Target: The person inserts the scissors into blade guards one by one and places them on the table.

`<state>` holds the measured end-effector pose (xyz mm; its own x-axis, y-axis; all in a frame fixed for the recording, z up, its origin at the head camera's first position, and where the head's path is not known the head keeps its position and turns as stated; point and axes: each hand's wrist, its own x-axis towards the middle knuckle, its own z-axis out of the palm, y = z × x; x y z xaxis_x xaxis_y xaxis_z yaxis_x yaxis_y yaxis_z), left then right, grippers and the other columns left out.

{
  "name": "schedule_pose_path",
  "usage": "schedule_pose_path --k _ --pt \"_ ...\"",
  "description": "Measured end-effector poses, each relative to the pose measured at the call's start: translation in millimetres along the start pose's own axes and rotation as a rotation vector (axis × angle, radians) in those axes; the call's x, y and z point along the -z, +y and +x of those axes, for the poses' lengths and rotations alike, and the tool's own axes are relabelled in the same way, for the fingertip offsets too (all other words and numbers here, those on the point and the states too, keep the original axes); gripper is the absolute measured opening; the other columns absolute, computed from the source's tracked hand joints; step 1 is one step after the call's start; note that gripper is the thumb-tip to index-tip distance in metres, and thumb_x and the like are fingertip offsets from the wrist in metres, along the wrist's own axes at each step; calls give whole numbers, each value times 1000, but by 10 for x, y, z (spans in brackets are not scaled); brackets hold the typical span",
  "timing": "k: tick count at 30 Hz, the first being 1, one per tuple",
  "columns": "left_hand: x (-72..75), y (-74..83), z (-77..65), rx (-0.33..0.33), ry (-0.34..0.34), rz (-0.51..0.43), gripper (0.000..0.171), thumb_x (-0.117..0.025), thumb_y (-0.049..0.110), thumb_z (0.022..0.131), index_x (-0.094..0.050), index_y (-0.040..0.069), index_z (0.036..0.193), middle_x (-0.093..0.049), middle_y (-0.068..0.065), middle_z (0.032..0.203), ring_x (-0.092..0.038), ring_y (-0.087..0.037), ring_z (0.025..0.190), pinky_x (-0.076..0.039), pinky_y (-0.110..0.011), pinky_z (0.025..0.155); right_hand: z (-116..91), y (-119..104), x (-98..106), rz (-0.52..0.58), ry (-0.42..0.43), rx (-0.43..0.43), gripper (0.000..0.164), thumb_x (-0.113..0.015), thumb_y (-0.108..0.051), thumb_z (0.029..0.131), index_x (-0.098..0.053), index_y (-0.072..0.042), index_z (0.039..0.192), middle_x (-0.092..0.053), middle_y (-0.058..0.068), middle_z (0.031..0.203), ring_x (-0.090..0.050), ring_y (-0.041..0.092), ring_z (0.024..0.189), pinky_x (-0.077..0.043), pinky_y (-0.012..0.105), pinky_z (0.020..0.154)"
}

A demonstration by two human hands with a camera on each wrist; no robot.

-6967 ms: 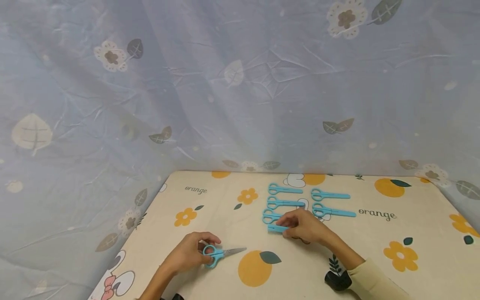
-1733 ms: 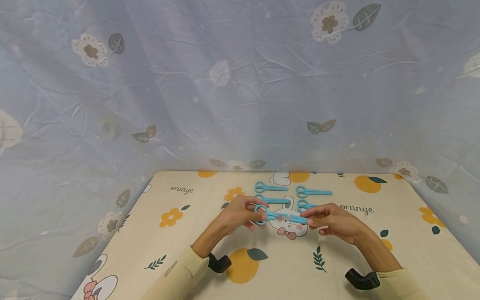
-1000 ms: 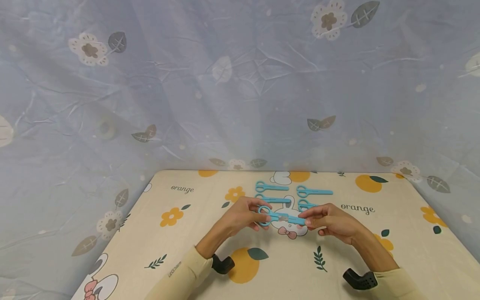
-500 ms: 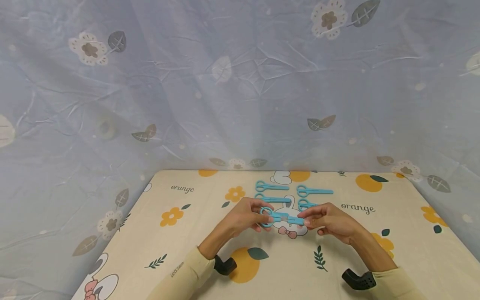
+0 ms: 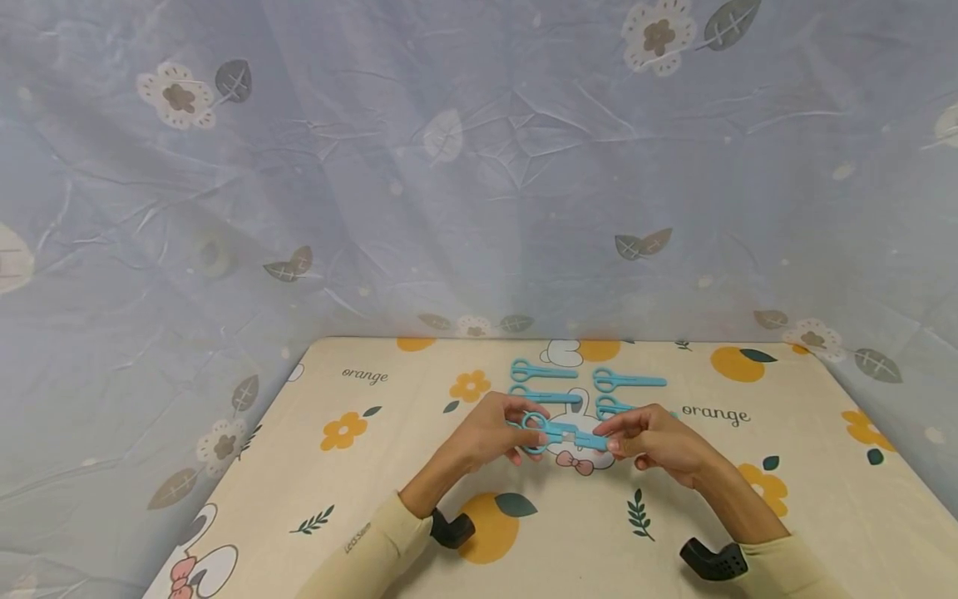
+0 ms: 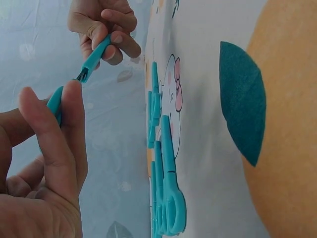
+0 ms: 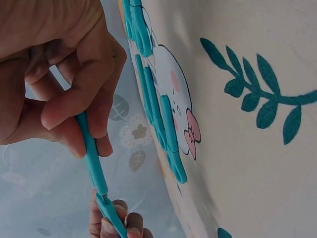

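Note:
Held above the table is a pair of scissors (image 5: 533, 421) with light blue handles, the loops gripped between thumb and fingers of my left hand (image 5: 482, 433). My right hand (image 5: 666, 443) pinches the far end of a matching blue blade cover (image 5: 588, 438). The cover sits over most of the blades; a short strip of metal blade (image 5: 569, 436) shows between it and the handles. Both wrist views show scissors (image 6: 55, 103) and cover (image 7: 94, 163) lined up end to end. My left fingers partly hide the loops.
Several covered blue scissors lie behind my hands in two columns: the left column includes one pair (image 5: 555, 373) at the back, the right column another (image 5: 636, 381). A patterned cloth (image 5: 404, 516) covers the table. A grey-blue printed curtain (image 5: 479, 208) hangs behind.
Seven seconds ago the scissors were bare in my left hand, and my right touched the cover on the table. Both were lifted together; the exposed blade strip has since shortened as the cover slid on.

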<state>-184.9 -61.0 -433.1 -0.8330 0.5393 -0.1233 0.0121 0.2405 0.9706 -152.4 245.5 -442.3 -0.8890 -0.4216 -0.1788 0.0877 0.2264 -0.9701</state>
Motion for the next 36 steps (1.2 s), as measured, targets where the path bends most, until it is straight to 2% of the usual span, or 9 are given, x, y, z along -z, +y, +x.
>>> schedule_pose_path --k 7,15,21,27,33,36 --pt "-34 2 1 -29 1 48 31 -82 4 93 -78 8 123 -71 -5 91 -81 -23 74 -62 -32 53 -7 23 9 -7 -13 11 37 -72 -6 97 -69 12 128 -73 -6 92 -61 10 77 -45 21 56" --pt "-86 -43 21 17 10 -1 34 -83 6 94 -75 3 127 -76 -6 87 -80 -22 72 -57 -25 50 -3 22 -5 -40 5 30 37 -73 -6 98 -69 14 128 -76 -4 96 -58 9 75 -44 20 56" --pt "-101 -55 22 36 9 -33 34 -84 7 93 -75 2 126 -77 -6 83 -80 -22 72 -57 -23 51 9 34 -19 -57 22 36 35 -72 -6 98 -70 13 127 -76 -2 96 -58 10 76 -44 21 55" --pt "-114 -30 31 6 9 9 34 -82 4 93 -75 1 126 -76 -6 87 -81 -28 75 -59 -26 51 16 43 -23 -67 20 26 34 -71 -5 98 -71 12 126 -74 -2 93 -57 10 76 -43 21 55" --pt "-129 -17 28 -20 9 37 32 -82 3 93 -76 1 124 -75 -7 89 -79 -23 70 -60 -29 51 16 41 -23 -78 18 24 33 -72 -5 97 -71 12 126 -72 -2 91 -57 11 75 -40 20 54" --pt "-148 -32 31 -16 11 24 32 -83 3 93 -76 1 124 -76 -6 87 -79 -27 71 -59 -28 50 14 44 -24 -82 19 32 33 -72 -5 97 -71 12 126 -73 0 92 -58 12 75 -40 20 54"
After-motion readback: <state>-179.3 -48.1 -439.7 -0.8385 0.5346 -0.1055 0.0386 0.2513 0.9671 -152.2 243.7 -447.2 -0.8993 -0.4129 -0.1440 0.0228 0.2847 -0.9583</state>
